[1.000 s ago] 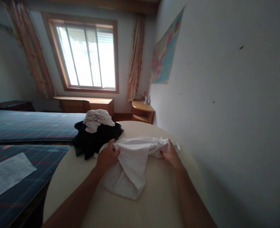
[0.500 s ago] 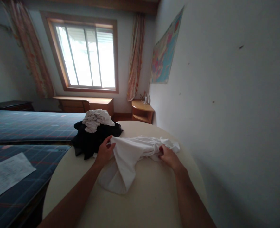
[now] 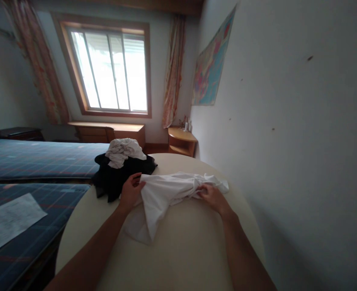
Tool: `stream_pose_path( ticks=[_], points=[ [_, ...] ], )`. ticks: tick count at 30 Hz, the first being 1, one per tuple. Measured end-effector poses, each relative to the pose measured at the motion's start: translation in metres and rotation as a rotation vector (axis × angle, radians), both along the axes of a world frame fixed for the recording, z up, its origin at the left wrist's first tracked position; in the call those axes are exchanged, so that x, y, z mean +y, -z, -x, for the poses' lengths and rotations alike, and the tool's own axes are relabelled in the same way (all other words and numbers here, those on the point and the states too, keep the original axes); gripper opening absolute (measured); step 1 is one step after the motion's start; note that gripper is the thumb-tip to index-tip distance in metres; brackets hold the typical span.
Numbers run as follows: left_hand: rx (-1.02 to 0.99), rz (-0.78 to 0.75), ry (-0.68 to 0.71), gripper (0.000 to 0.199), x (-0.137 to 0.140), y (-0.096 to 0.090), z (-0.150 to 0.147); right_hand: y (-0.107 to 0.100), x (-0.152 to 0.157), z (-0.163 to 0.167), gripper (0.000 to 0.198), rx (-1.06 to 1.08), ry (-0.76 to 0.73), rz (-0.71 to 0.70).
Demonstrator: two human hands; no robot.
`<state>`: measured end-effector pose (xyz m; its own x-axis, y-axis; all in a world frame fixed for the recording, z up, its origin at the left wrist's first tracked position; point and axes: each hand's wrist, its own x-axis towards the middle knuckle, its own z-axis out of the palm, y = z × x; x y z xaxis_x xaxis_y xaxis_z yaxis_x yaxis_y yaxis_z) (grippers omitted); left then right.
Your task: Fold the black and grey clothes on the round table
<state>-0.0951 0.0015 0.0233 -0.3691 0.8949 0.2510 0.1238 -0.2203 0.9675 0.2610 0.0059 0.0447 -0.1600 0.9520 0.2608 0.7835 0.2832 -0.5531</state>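
A thin white garment lies bunched across the round table, its exact kind unclear among the folds. At its left edge my left hand pinches the cloth between thumb and fingers. From there a loose flap hangs toward me and rests on the tabletop in a point. The fingers of my right hand are closed on the crumpled right part, with a short end of the cloth spread beyond them. Just behind my left hand sits a black garment, topped by a crumpled off-white cloth.
The round cream table stands against the white wall on the right. To the left are plaid mattresses, one bearing a printed sheet of paper. A desk and a corner shelf stand at the back.
Both hands have shifted slightly left with the white garment. Its front flap has narrowed and swung left. The black garment and the off-white cloth have stayed put.
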Motion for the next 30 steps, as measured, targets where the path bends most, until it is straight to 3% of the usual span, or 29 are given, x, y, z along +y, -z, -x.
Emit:
stream_pose_path(
  ticks=[5,8,11,13,16,19,22,24,26,30],
  points=[
    [-0.094,-0.029,-0.285,0.037,0.004,-0.002,0.024,-0.010,0.002,-0.011,0.026,0.182,0.372,-0.232],
    [-0.103,-0.029,-0.353,0.031,0.007,-0.001,0.034,-0.011,0.004,-0.020,0.038,0.374,0.569,-0.288],
    [-0.063,-0.014,-0.261,0.032,0.009,0.000,0.033,-0.004,0.010,-0.025,0.044,0.641,0.543,-0.259],
    [0.068,-0.004,-0.159,0.036,0.008,0.000,0.027,0.002,0.015,-0.025,0.044,0.693,0.460,-0.242],
    [0.404,0.032,-0.066,0.048,0.002,0.001,0.017,0.010,0.021,-0.022,0.044,0.573,0.397,-0.210],
    [0.684,0.157,-0.120,0.063,-0.009,-0.002,0.010,0.016,0.021,-0.022,0.051,0.349,0.478,-0.122],
    [0.807,0.412,-0.188,0.073,-0.017,-0.010,0.007,0.023,0.021,-0.027,0.042,0.131,0.603,-0.006],
    [0.836,0.518,-0.182,0.072,-0.019,-0.014,0.007,0.028,0.022,-0.030,0.034,0.083,0.571,0.053],
    [0.789,0.489,-0.145,0.066,-0.017,-0.015,0.007,0.031,0.024,-0.031,0.029,0.127,0.527,0.028],
    [0.551,0.196,-0.160,0.039,-0.008,-0.015,0.015,0.027,0.029,-0.036,0.029,0.250,0.565,-0.102]
  ],
)
